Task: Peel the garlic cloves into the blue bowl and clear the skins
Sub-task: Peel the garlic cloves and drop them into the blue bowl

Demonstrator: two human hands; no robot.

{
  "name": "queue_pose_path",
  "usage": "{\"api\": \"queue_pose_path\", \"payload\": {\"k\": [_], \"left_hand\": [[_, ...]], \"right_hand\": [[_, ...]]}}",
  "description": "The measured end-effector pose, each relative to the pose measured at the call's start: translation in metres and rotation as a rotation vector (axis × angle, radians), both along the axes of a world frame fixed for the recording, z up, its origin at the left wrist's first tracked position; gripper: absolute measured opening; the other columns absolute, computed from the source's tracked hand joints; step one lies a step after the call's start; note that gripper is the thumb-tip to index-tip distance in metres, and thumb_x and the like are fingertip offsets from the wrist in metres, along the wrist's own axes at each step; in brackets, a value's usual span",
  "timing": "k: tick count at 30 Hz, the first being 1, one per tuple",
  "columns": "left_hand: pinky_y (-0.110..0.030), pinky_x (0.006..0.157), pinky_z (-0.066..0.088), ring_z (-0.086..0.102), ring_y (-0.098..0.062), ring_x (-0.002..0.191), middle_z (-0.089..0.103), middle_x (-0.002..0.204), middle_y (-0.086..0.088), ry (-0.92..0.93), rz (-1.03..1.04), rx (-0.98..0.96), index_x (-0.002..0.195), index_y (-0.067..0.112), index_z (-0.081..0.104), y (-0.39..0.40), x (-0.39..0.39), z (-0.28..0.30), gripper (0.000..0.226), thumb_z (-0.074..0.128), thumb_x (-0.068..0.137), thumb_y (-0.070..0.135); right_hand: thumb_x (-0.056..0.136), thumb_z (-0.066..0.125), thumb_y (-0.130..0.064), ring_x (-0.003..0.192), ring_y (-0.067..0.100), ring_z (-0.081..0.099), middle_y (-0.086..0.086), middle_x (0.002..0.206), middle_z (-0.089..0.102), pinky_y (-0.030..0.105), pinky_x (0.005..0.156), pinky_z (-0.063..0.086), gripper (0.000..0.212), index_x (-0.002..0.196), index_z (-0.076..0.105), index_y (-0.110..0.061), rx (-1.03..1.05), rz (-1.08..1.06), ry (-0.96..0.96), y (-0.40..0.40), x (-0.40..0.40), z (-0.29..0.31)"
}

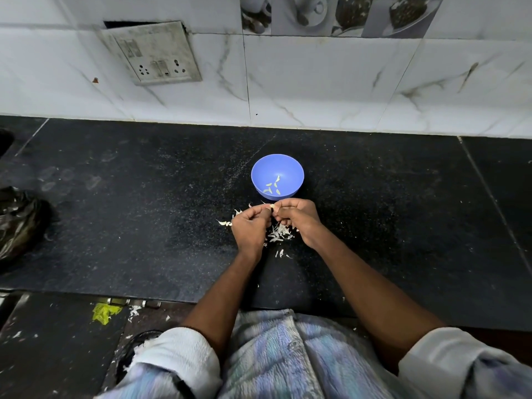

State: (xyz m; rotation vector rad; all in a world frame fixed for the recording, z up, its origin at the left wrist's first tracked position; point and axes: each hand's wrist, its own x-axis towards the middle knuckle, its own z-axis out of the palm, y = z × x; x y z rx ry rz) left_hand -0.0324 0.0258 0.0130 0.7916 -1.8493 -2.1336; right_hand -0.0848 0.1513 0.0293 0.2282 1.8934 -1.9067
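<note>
Both hands' grips pinch one garlic clove between them: left hand, right hand, fingertips curled round it. Just at 12 o'clock of them stands the blue bowl, holding peeled cloves. Loose skins lie on the black counter beneath the hands, toward 6 o'clock.

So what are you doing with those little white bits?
A person is peeling garlic at a black counter. Both hands, the left hand and the right hand, pinch one garlic clove between them, just in front of the blue bowl. A few peeled cloves already lie in the bowl. Loose skins are scattered on the counter under the hands, not yet cleared.
</note>
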Motion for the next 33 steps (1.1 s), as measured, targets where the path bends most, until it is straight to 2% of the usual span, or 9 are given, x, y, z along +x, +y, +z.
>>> {"api": "queue_pose_path", "payload": {"k": [4,8,12,18,23,29,33], "left_hand": [[-0.023,0.06,0.055,0.063,-0.012,0.061,0.078,0.081,-0.018,-0.067,0.045,0.149,0.089,0.0,0.082,0.0012,-0.0021,0.0023,0.007,0.076,0.089,0.004],[-0.02,0.053,0.051,0.059,-0.01,0.056,0.075,0.074,-0.014,-0.113,0.037,0.144,0.09,-0.001,0.082,0.0018,-0.0024,0.0001,0.009,0.074,0.089,0.004],[-0.018,0.054,0.053,0.058,-0.009,0.054,0.073,0.071,-0.01,-0.136,0.039,0.194,0.091,-0.005,0.08,0.0035,-0.0012,0.0018,0.011,0.072,0.092,0.002],[-0.017,0.055,0.056,0.062,-0.008,0.054,0.074,0.072,-0.009,-0.146,-0.003,0.233,0.094,-0.004,0.079,0.0051,-0.0012,0.0064,0.01,0.07,0.093,0.001],[-0.015,0.051,0.054,0.061,-0.005,0.05,0.073,0.069,-0.007,-0.198,-0.002,0.288,0.089,0.003,0.078,0.0044,-0.001,0.0066,0.008,0.072,0.093,0.001],[-0.014,0.051,0.053,0.061,-0.003,0.051,0.074,0.068,-0.003,-0.227,-0.04,0.308,0.089,0.007,0.079,0.0025,-0.0001,0.0082,0.012,0.07,0.094,0.002],[-0.018,0.051,0.05,0.059,-0.009,0.055,0.072,0.07,-0.008,-0.181,-0.067,0.201,0.091,0.003,0.08,-0.0006,0.0035,0.0064,0.009,0.071,0.093,0.004]], "right_hand": [[0.085,0.071,0.008,0.065,0.013,0.066,0.015,0.083,0.075,0.02,0.061,0.052,0.016,0.101,0.073,0.005,0.067,0.024,0.049,0.0002,0.0004,0.0],[0.087,0.07,0.007,0.062,0.013,0.066,0.013,0.079,0.074,0.02,0.06,0.054,0.013,0.1,0.072,0.005,0.073,0.042,0.041,0.0005,0.0026,-0.0021],[0.087,0.07,0.007,0.064,0.015,0.069,0.014,0.08,0.076,0.022,0.063,0.058,0.016,0.103,0.071,0.006,0.083,0.048,0.036,-0.0001,0.0033,-0.0016],[0.086,0.073,0.003,0.068,0.02,0.069,0.021,0.083,0.076,0.026,0.064,0.057,0.017,0.099,0.075,-0.007,0.088,0.056,0.115,0.0013,0.0042,-0.0035],[0.086,0.077,-0.001,0.071,0.025,0.073,0.017,0.081,0.077,0.036,0.073,0.061,0.01,0.095,0.076,-0.004,0.127,0.061,0.136,0.0027,0.0044,-0.0044],[0.089,0.075,0.0,0.073,0.024,0.074,0.016,0.082,0.078,0.027,0.068,0.061,0.008,0.098,0.075,-0.002,0.094,0.058,0.122,0.0056,0.0061,0.0001],[0.089,0.076,-0.002,0.075,0.023,0.075,0.015,0.083,0.078,0.027,0.068,0.06,0.009,0.098,0.076,-0.002,0.099,0.065,0.125,0.0057,0.007,-0.0001]]}}
